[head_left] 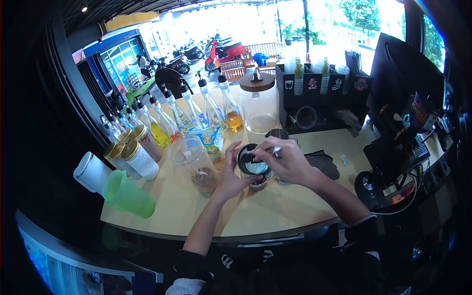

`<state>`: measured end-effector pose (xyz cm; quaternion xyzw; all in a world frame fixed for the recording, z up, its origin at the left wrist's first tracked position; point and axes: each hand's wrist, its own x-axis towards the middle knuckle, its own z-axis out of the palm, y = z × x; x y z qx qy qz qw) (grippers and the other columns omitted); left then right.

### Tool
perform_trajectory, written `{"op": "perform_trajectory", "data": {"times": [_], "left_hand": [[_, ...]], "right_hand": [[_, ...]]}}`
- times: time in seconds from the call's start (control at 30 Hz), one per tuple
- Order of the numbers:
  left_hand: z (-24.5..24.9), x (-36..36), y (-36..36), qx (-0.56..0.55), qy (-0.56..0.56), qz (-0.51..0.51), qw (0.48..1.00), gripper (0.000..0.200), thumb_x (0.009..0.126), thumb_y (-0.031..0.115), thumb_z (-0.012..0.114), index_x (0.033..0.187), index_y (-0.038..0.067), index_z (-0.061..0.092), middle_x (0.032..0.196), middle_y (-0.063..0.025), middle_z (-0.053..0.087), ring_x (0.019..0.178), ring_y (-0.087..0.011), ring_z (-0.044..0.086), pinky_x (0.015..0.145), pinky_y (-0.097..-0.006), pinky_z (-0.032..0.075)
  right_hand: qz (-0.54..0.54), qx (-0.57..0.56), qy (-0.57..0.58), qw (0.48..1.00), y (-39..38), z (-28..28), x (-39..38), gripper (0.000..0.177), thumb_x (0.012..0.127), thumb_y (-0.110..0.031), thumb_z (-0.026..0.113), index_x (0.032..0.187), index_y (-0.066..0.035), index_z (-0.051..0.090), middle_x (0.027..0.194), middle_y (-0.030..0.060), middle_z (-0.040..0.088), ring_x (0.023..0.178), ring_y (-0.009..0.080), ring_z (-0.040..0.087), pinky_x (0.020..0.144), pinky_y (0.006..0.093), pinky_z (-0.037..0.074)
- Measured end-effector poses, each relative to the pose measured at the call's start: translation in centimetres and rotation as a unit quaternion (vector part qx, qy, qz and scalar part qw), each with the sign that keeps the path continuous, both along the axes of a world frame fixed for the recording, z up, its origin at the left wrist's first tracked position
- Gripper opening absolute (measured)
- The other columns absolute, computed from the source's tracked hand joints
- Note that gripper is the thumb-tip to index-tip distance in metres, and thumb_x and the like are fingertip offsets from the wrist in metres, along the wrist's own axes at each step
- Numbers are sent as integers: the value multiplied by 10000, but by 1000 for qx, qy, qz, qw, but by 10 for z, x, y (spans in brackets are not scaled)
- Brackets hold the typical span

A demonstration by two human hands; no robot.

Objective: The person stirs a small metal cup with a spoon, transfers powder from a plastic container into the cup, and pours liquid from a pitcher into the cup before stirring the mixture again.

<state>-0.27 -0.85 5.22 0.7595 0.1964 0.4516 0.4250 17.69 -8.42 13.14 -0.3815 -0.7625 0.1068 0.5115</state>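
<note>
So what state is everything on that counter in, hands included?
Left hand: holding cup
Right hand: fingers pinched over cup
Cup: dark-rimmed, pale inside
Big jar: lid on
Gold-topped jars: lids on
Pump bottles: pumps fitted, fill varies
Clear jug: brown contents, part full
Green jug: standing

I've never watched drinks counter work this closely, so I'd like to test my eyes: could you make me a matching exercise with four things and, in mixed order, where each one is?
Things:
1. Left hand
2. Right hand
3. Green pitcher
4. Red scooter

Places:
A. Outside, beside wooden benches
B. Above the opening of the round black cup
C. Near the left end of the counter
D. Around the side of that cup

Pairs: 1-D, 2-B, 3-C, 4-A
</note>
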Motion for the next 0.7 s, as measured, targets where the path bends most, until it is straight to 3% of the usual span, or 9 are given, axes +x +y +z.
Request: {"op": "perform_trajectory", "data": {"times": [0.07, 0.13, 0.2, 0.37, 0.5, 0.63, 0.7], "left_hand": [[3, -1, 0, -10, -11, -10, 1000, 1074, 608, 116, 875, 1442, 100, 198, 1284, -138, 496, 1224, -231, 492, 1067, -378, 357], [2, -3, 3, -7, -7, -14, 1000, 1069, 614, 111, 870, 1444, 101, 196, 1283, -138, 496, 1223, -232, 493, 1065, -377, 360], [3, -3, 4, -4, -3, -17, 1000, 1063, 621, 106, 865, 1445, 101, 194, 1283, -139, 496, 1223, -233, 493, 1063, -376, 363], [6, -3, 3, -4, 23, -25, 999, 1090, 618, 71, 868, 1453, 104, 167, 1304, -134, 468, 1228, -229, 485, 1048, -374, 396], [1, -3, 4, 21, 22, -23, 999, 1088, 621, 77, 867, 1453, 102, 166, 1295, -134, 476, 1219, -234, 495, 1048, -375, 396], [6, -5, 2, 4, 23, -32, 999, 1077, 628, 58, 856, 1453, 100, 165, 1292, -133, 479, 1220, -244, 495, 1055, -379, 392], [7, -5, 2, 11, 29, -36, 999, 1074, 629, 48, 852, 1453, 99, 165, 1294, -133, 478, 1224, -247, 492, 1057, -379, 390]], "right_hand": [[35, -8, -88, 995, -2, -6, -1, 178, 908, -166, 609, 905, 12, 622, 812, 143, 638, 704, 258, 644, 621, 313, 501], [31, -3, -91, 995, -5, -4, 0, 152, 901, -142, 614, 918, 9, 624, 814, 131, 642, 740, 273, 634, 627, 331, 494], [27, 16, -2, 999, -7, 1, 0, 138, 900, -128, 612, 896, 10, 612, 811, 132, 639, 754, 272, 622, 613, 355, 465], [31, 3, -96, 995, -6, -8, 3, 147, 902, -125, 606, 940, 17, 619, 863, 148, 647, 827, 283, 633, 715, 358, 560], [14, 21, -19, 1000, -8, -7, 4, 145, 897, -129, 621, 919, 14, 606, 846, 142, 639, 797, 277, 629, 597, 336, 530], [68, -47, -62, 995, -14, -10, 1, 143, 909, -129, 603, 929, 13, 607, 871, 144, 630, 802, 278, 629, 617, 340, 534], [54, -25, -47, 997, -11, -9, 5, 145, 911, -128, 599, 932, 15, 602, 867, 146, 626, 794, 279, 627, 617, 342, 533]]}}
